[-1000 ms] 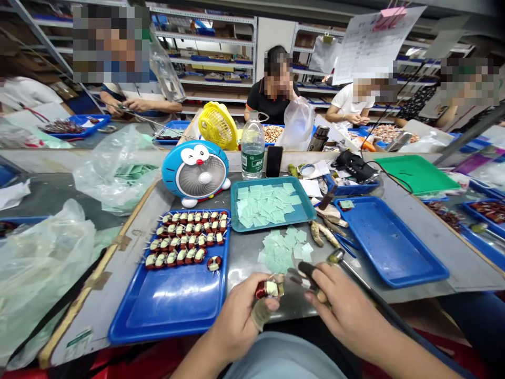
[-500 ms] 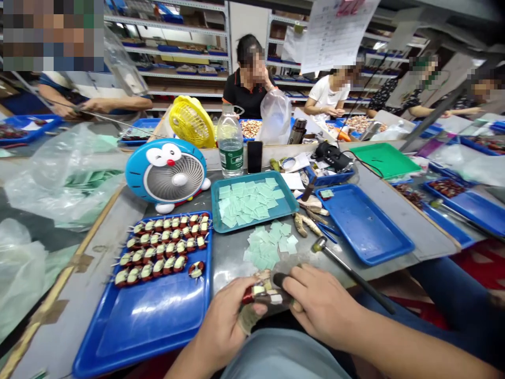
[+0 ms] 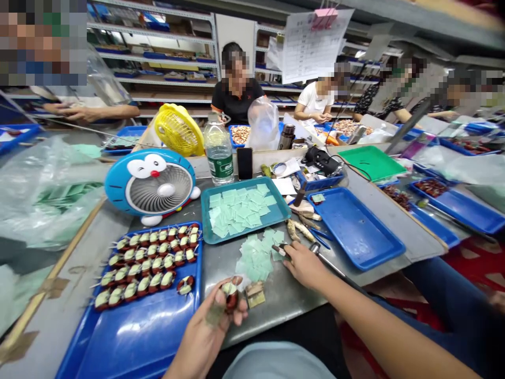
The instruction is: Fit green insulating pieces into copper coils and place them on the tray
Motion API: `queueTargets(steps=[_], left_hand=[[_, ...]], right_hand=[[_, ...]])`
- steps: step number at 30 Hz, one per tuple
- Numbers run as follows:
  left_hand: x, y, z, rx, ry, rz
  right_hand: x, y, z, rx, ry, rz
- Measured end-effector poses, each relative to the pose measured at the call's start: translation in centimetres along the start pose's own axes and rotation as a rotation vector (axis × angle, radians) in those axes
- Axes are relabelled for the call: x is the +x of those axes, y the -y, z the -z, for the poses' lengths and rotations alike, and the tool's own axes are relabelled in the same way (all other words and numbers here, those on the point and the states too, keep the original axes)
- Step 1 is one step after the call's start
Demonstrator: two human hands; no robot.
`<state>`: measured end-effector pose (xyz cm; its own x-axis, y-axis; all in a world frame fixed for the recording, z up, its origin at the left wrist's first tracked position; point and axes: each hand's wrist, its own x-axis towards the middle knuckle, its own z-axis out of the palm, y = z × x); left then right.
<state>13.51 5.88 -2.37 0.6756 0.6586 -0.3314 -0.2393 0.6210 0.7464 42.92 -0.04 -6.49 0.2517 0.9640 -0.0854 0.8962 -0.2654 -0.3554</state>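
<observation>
My left hand holds a red-brown wound coil with a pale green piece on it, close to the front edge of the table. Just right of it, a small worn block sits on the metal tabletop. My right hand reaches to the right side of the loose pale green sheets; its fingertips, with dark covers on them, are closed together there, and what they pinch is too small to make out. Rows of similar coils stand in the blue tray at the left.
Behind the sheets is a teal tray of green squares. A blue fan, a bottle and a phone stand farther back. Pliers, a hammer-like tool and a blue tray are at right. People sit opposite.
My hands have parted. The right one has moved forward to the green sheets, while the left has turned with the coil. The worn block now rests on the table. The view has shifted slightly.
</observation>
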Motion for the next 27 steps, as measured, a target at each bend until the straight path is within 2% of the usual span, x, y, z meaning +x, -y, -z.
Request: queueTargets(steps=[2, 5, 11, 15, 18, 20, 24, 27], left_hand=[[0.1, 0.0, -0.8, -0.153, -0.016, 0.045], [0.2, -0.1, -1.2, -0.243, -0.053, 0.049], [-0.3, -0.4, -0.9, -0.169, -0.103, 0.003], [-0.9, -0.7, -1.3, -0.069, -0.140, 0.001], [-1.2, -0.7, -1.8, 0.048, -0.132, -0.027], [-1.3, -0.8, -2.4, 0.151, -0.100, -0.068], [-1.5, -1.0, -3.5, 0.298, 0.012, -0.110], [-1.9, -1.0, -4.0, 0.232, 0.044, -0.113]], right_hand=[[0.3, -0.1, -0.5, -0.026, -0.005, 0.013], [0.3, -0.5, -1.1, -0.045, -0.025, 0.019], [-0.1, -1.5, -0.7, 0.045, -0.046, 0.010], [-1.9, -1.0, 0.6, 0.184, -0.084, -0.067], [-4.0, 1.9, 1.4, 0.424, -0.115, -0.135], [-5.2, 5.2, 1.6, 0.872, -0.120, -0.205], [-6.1, 11.5, 1.5, 1.529, 0.065, -0.241], [-6.3, 13.4, 1.7, 1.774, 0.130, -0.254]])
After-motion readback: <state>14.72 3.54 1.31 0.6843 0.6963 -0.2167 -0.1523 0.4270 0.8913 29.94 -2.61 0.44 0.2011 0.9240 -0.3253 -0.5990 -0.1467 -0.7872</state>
